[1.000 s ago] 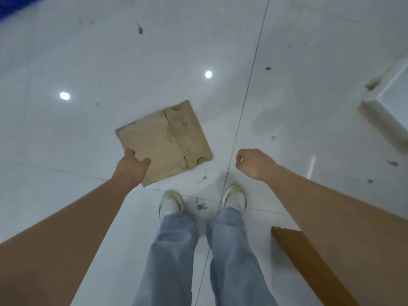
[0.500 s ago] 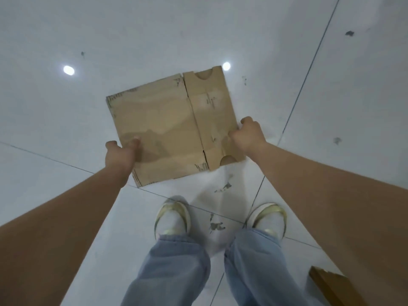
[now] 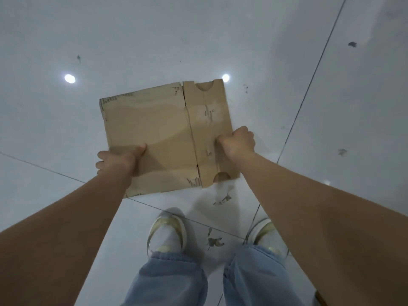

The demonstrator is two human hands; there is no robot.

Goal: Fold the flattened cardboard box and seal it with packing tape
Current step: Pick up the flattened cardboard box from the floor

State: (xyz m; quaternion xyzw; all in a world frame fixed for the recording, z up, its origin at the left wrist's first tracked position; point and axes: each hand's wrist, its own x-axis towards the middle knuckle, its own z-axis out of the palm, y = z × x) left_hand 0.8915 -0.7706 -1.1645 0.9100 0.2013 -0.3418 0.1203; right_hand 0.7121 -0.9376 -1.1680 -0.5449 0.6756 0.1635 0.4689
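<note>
A flattened brown cardboard box (image 3: 154, 133) is held flat in the air above the white floor, in front of me. It has a crease running down its right third and half-round cutouts at the top and bottom edges. My left hand (image 3: 119, 161) grips its lower left edge, thumb on top. My right hand (image 3: 239, 142) grips its right edge, fingers curled around it. No packing tape is in view.
Glossy white floor tiles (image 3: 287, 62) with dark grout lines and scuff marks, and two ceiling-light reflections. My feet in pale shoes (image 3: 166, 233) and blue jeans stand just below the box. A brown wooden edge (image 3: 320, 300) shows at the bottom right.
One second ago only my left hand held the box and my right was a free fist. My right hand has taken the right edge, and the box sits higher and larger in view.
</note>
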